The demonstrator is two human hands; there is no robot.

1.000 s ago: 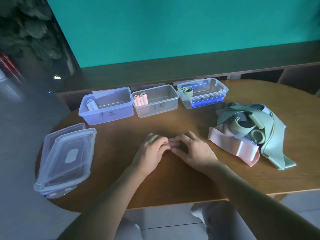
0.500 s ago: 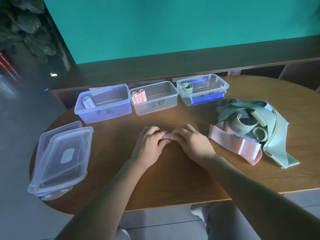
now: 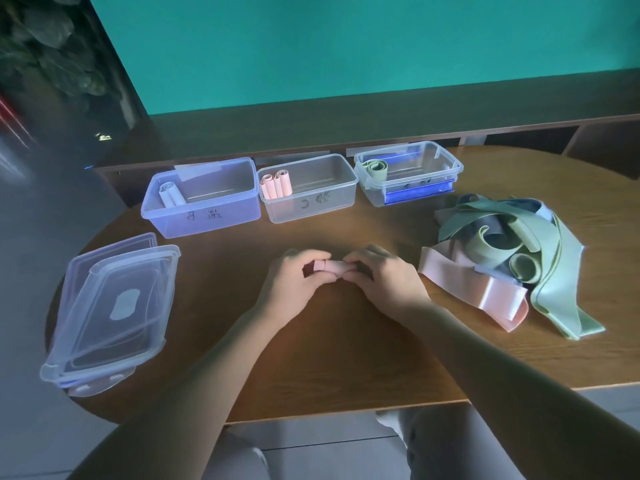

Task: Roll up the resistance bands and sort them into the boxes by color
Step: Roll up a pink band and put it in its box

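A rolled pink band (image 3: 329, 266) is held just above the tabletop (image 3: 311, 358), between the left hand (image 3: 300, 278) and the right hand (image 3: 382, 278); the fingers of both are curled round its ends. Risk: if either grip slackens, the springy roll would likely uncoil before it reaches a box. Behind the hands, the middle box (image 3: 308, 188) holds pink rolls, the left box (image 3: 202, 197) one pale roll, apparently lilac, and the right box (image 3: 410, 176) one green roll. A heap of loose bands (image 3: 512, 258) lies right; stacked lids (image 3: 110, 313) lie left.
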